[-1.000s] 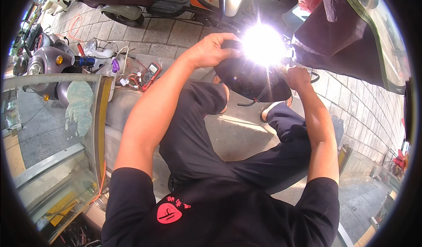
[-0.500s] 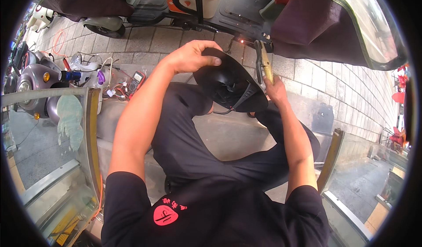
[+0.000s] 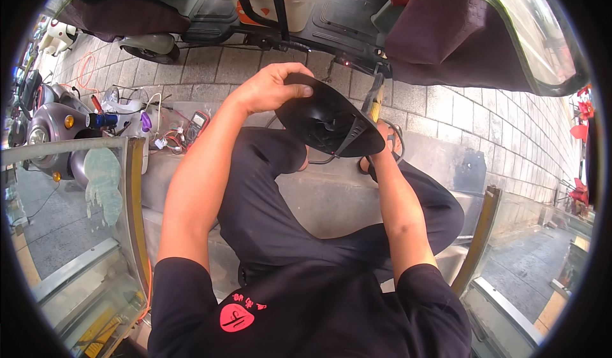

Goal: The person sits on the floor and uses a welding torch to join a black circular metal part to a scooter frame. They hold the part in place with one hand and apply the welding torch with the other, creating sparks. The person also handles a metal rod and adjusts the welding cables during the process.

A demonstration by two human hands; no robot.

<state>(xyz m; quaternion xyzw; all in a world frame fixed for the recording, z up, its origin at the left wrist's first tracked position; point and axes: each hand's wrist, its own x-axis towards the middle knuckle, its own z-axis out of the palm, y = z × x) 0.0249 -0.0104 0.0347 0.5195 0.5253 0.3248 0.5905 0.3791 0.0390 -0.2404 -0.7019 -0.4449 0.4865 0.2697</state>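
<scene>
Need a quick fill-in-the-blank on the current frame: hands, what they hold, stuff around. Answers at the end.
1. The left hand holds a shield whose colour is ____.
2. The right hand, partly behind the shield, holds a tool whose handle is ____ in colour.
3. The multimeter lies on the person's ____ side.
4. The loose cable on the paving is coloured ____.

Missing words: black; yellow; left; orange.

smooth plastic mask (image 3: pixel 312 119), faintly glossy, matt cloth trousers (image 3: pixel 274 205), rough stone paving (image 3: pixel 475 113)
</scene>
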